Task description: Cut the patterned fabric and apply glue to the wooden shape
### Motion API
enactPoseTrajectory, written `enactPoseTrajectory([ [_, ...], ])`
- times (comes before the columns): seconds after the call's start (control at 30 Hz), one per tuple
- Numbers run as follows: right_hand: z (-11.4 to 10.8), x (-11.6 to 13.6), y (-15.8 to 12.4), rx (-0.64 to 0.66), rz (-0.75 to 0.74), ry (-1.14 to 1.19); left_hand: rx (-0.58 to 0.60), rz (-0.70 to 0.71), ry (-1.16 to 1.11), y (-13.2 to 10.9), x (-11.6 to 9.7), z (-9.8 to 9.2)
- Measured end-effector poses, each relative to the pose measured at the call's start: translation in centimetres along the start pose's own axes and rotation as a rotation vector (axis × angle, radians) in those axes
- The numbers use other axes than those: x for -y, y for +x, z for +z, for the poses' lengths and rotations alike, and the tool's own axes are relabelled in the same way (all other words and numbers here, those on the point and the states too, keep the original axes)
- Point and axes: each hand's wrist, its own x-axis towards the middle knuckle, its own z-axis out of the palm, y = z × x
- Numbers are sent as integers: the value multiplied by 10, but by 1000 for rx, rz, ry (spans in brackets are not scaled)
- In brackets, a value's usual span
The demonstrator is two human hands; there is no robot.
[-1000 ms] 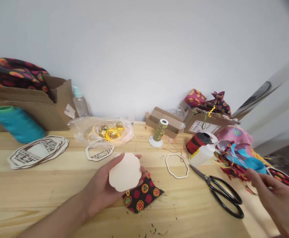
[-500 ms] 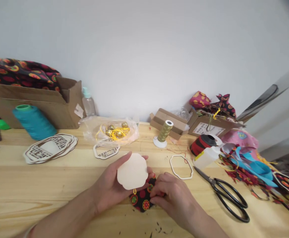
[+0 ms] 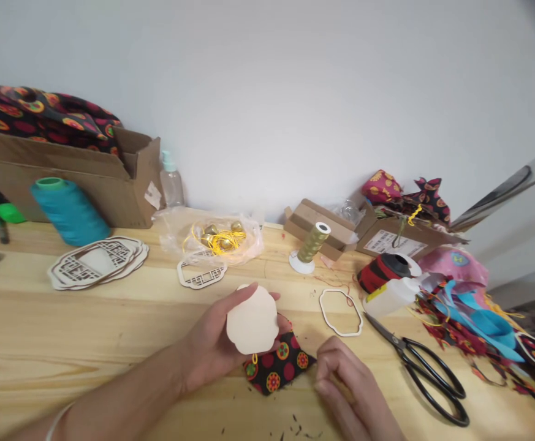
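Right hand [image 3: 352, 380] has backed off since half a second ago: it was pinching the edge of the patterned fabric [image 3: 285, 362], and now it's just beside the pointed corner, fingers curled in. Can't tell if it's gripping anything. Left hand [image 3: 212, 346] has the cream plate [image 3: 252, 320], thumb over the near edge and fingers behind, up over the fabric's upper left. One yellow loop [image 3: 255, 358] peeks out under the plate; no clue whether plate and fabric are joined.

My read: the step in hand is sorting out how plate and fabric sit together. Next move probably calls for a steady left hand and a clean pinch on that free corner.

Headcount going outward: one plate, one piece of fabric, one outline frame [image 3: 349, 334], one pair of scissors [image 3: 399, 345], one loose lattice frame [image 3: 198, 286], plus a stack of lattice pieces [image 3: 111, 263], several, can't count them. Three spools: gold [image 3: 312, 245], red-and-black [image 3: 372, 275], teal [image 3: 69, 211]. Two bottles: white [image 3: 391, 298] and pump-top [image 3: 172, 187]. One clear bag [image 3: 170, 236] with a few brass bells [image 3: 237, 227]. Three cardboard boxes [image 3: 120, 202] along the back of the counter [image 3: 111, 331].
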Motion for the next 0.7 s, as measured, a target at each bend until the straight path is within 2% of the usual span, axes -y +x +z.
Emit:
enactPoseTrajectory([
  [0.13,4,3,4,42,56,-101,13,-5,-11,0,0,1],
  [0.33,27,9,21,52,18,-267,36,17,-7,1,2,-1],
  [0.5,36,7,23,107,-45,-420,61,4,-7,1,1,-3],
  [0.6,31,10,14,67,-114,-349,40,-20,30,1,0,-2],
  [0.7,8,11,-8,-27,-139,-219,19,-21,47,1,0,-2],
])
